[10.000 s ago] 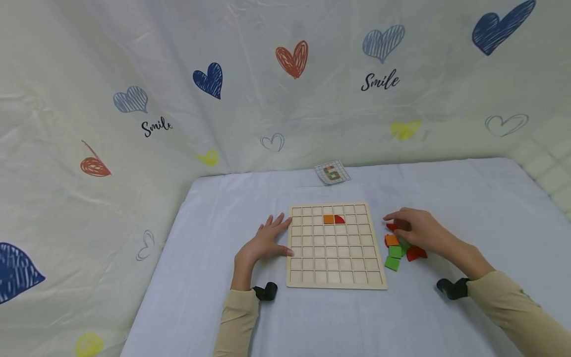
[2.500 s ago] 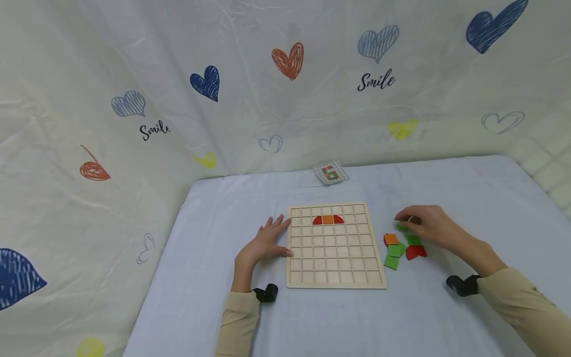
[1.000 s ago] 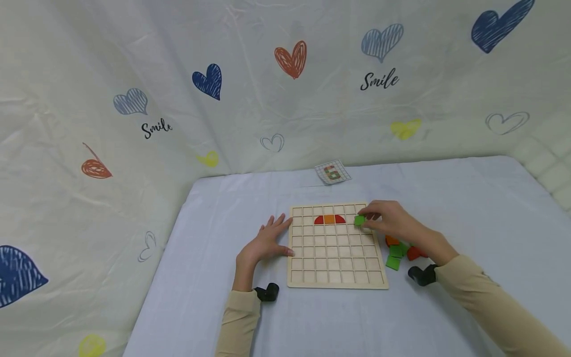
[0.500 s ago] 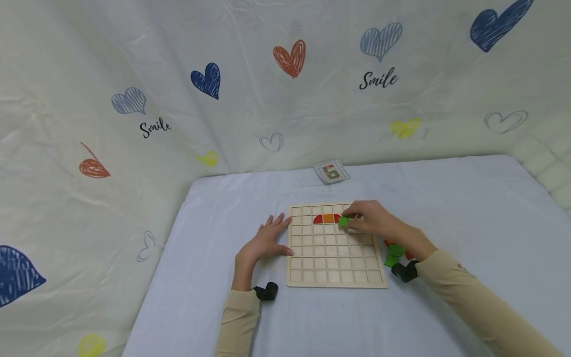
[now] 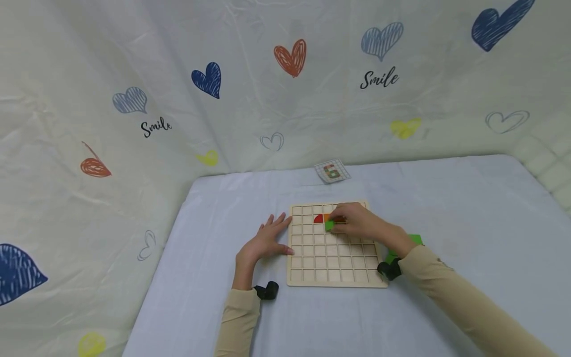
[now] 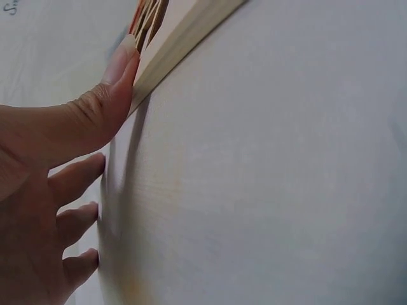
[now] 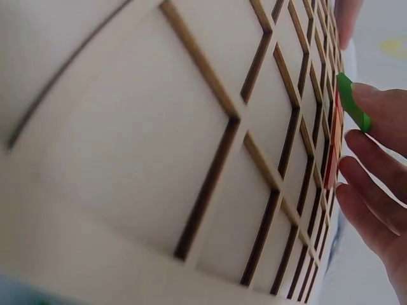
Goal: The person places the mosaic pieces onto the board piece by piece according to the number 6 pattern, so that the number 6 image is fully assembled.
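Observation:
A wooden grid board (image 5: pixel 314 275) lies on the white cloth. My left hand (image 5: pixel 264 241) rests at its left edge with fingers spread; in the left wrist view the thumb (image 6: pixel 105 108) touches the board's side. Between thumb and fingertips my right hand (image 5: pixel 359 222) pinches a green square tile (image 5: pixel 329 226), close over the third row of cells. In the right wrist view this green tile (image 7: pixel 351 105) is tilted above the grid. A red quarter-circle tile (image 5: pixel 318 218) and an orange square tile (image 5: pixel 326 217) sit in the second row; my right hand mostly covers the red one beside them.
Several loose green tiles (image 5: pixel 415 239) lie right of the board, partly hidden under my right wrist. A pattern card (image 5: pixel 332 171) with a coloured figure lies behind the board. Each wrist carries a black camera (image 5: pixel 267 290). A patterned curtain (image 5: pixel 241 114) hangs behind the table.
A second red quarter-circle has joined the orange tile's left side. My right hand has picked up a green square from the right-hand pile and carried it left over the board. The left hand stays put.

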`<state>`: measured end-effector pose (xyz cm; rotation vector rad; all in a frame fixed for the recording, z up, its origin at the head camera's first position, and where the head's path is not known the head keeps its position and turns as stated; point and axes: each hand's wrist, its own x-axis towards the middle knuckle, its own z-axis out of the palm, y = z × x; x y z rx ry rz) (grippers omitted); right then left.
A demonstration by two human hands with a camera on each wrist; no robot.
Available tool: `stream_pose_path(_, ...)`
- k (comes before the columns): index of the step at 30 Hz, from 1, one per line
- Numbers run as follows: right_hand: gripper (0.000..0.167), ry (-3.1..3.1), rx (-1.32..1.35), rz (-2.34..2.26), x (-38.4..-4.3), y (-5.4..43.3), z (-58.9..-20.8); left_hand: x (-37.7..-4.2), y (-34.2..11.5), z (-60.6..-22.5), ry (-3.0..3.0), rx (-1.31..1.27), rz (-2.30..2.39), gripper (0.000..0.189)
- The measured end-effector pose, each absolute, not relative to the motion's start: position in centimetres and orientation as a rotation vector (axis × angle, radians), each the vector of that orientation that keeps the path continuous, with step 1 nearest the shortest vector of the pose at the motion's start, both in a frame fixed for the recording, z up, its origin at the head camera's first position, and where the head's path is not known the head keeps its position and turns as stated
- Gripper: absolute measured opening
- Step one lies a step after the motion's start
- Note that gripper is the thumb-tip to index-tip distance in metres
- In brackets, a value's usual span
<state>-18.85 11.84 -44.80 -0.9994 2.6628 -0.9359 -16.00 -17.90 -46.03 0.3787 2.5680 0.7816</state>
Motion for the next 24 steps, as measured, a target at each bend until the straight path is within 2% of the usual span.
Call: stream_pose_path(24, 0.018, 2.741, -1.080, -0.823, -19.4, 8.7, -46.4, -16.0, -18.0, -45.8, 2.561, 0.392, 0.811, 0.095)
